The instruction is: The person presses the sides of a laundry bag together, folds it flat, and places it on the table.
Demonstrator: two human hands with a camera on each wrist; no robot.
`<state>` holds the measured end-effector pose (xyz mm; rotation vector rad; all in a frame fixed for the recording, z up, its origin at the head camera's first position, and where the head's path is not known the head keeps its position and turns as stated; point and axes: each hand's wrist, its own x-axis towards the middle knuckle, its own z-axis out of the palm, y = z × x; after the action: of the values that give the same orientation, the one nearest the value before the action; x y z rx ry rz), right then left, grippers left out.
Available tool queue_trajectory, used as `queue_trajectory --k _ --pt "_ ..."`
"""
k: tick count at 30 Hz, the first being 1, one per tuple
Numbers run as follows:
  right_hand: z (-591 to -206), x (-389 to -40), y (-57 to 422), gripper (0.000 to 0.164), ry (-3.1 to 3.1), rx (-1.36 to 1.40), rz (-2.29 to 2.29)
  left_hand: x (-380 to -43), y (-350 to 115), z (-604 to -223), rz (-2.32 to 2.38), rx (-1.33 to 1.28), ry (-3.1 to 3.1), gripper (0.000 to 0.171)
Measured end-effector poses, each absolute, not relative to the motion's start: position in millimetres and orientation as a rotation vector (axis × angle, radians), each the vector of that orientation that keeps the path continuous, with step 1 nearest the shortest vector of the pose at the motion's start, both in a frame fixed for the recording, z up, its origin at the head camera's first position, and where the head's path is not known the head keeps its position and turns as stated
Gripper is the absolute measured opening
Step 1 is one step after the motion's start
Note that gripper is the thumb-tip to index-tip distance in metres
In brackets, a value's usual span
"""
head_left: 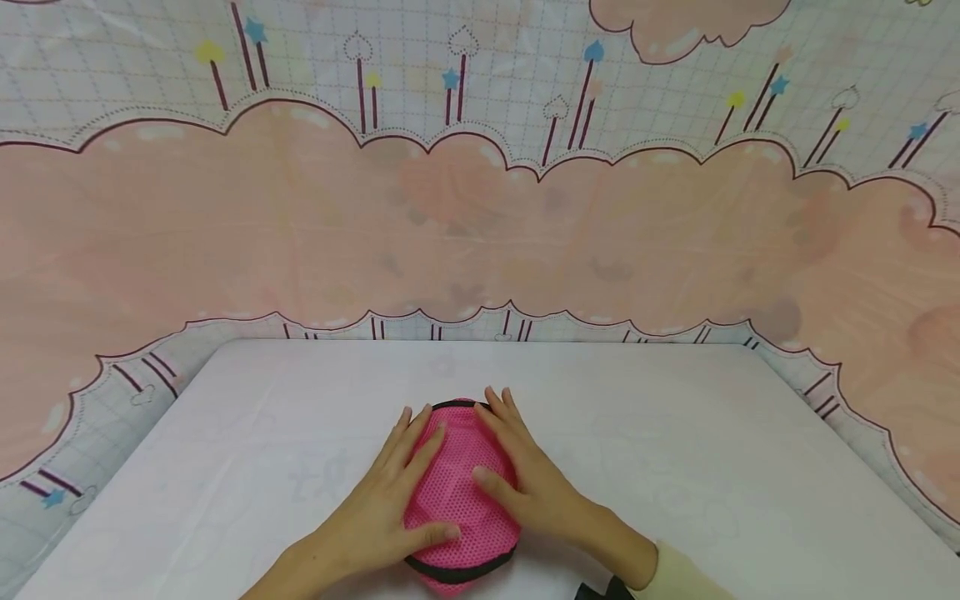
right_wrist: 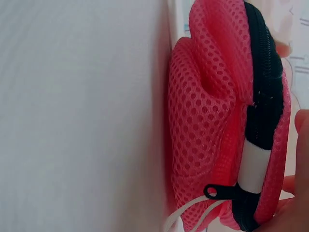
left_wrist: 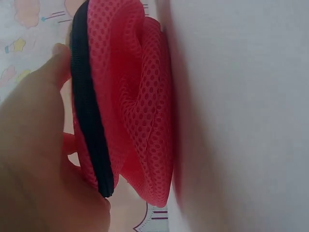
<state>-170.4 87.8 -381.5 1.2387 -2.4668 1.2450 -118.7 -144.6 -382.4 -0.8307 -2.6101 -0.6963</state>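
Note:
A pink mesh zip pouch (head_left: 465,483) with black zipper edging lies on the white table, under both hands. My left hand (head_left: 390,500) rests along its left side, fingers spread and fairly straight, the thumb across the near part. On the other side, my right hand (head_left: 536,479) touches the pouch's top with fingers extended beyond its far right edge. In the left wrist view, the black zipper (left_wrist: 89,101) curves along the pouch's upper edge, above folded mesh. A black zipper pull (right_wrist: 222,192) with a pale cord (right_wrist: 186,210) hangs beside a white band (right_wrist: 254,166) in the right wrist view.
The white table (head_left: 712,442) spreads around the pouch. Behind it hangs a cloth (head_left: 480,225) printed with peach clouds, stars and lines, also showing along the table's sides. A small black item (head_left: 603,588) shows at the bottom edge, by the right sleeve (head_left: 678,575).

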Motion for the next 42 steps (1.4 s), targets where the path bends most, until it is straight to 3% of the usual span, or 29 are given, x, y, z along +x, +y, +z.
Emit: queue_trajectory --k 42 --pt "-406 -168 81 0.07 -2.717 1.175 1.058 -126 -150 -407 -0.91 -0.749 -2.766 0.094"
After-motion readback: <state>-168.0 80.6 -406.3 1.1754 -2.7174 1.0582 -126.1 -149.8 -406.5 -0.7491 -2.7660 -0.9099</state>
